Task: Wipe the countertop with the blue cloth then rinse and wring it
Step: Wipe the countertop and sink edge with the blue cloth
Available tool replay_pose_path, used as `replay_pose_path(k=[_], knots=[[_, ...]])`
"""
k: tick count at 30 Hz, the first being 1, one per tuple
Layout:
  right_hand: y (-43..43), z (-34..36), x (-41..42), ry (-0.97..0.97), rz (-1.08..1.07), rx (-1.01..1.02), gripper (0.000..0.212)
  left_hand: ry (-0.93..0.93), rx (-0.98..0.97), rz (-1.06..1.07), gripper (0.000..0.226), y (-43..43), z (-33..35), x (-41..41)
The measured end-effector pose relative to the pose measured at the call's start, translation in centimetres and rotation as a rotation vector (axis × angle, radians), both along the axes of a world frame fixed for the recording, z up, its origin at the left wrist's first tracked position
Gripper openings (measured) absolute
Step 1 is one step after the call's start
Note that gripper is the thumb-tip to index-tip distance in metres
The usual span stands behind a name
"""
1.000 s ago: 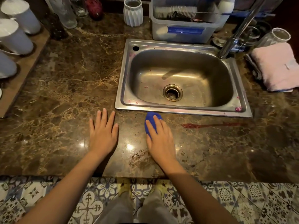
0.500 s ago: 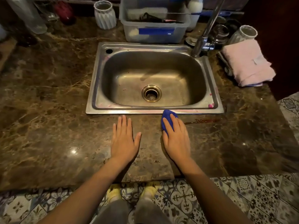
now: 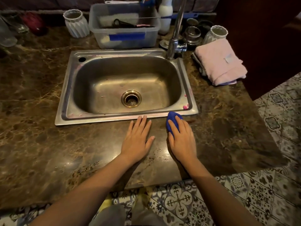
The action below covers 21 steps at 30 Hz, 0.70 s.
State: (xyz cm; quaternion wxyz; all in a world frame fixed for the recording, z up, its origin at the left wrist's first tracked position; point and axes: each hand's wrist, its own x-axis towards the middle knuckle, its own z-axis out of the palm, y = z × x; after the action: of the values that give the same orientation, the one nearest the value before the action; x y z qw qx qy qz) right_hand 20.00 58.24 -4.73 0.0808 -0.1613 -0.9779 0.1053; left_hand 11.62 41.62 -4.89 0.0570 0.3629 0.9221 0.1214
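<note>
Right hand (image 3: 181, 139) is flat on top of the blue cloth (image 3: 173, 121), palm down, fingers draped over it and pressing it to the countertop (image 3: 48, 144); the cloth is bunched into a small wad, its far end poking out past the fingertips and touching the front lip of the sink (image 3: 104, 119). Left hand (image 3: 137, 138) lies just beside it, spread wide and flat on the stone, holding nothing, middle fingertips reaching the sink's front rim. Just right of the cloth there's a dark reddish smear (image 3: 191, 121) on the marble, though in this dim light it's hard to say how far it runs. On the sink's near right corner, a pink blob (image 3: 185, 106) sits on the steel. Basin is bare, drain (image 3: 131, 98) in the middle. The tap (image 3: 175, 35) rises at the back right corner. Behind the sink, a clear plastic tub (image 3: 125, 34) with a blue label, flanked on the left by a white ribbed vase (image 3: 75, 23). Off to the right, a folded pink towel (image 3: 220, 62) rests near the counter's edge, well apart from both hands. Patterned floor tiles (image 3: 179, 199) below
</note>
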Motion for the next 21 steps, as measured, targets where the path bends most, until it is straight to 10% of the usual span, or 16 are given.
replay_pose_path(k=[11, 21], knots=[[7.2, -0.1, 2.2, 0.073, -0.009, -0.052, 0.043, 0.033, -0.04, -0.06, 0.064, 2.2, -1.0, 0.0], [14.6, 4.8, -4.1, 0.36, -0.149, -0.534, 0.039, 0.044, -0.049, -0.051, 0.063, 1.8, -1.4, 0.1]])
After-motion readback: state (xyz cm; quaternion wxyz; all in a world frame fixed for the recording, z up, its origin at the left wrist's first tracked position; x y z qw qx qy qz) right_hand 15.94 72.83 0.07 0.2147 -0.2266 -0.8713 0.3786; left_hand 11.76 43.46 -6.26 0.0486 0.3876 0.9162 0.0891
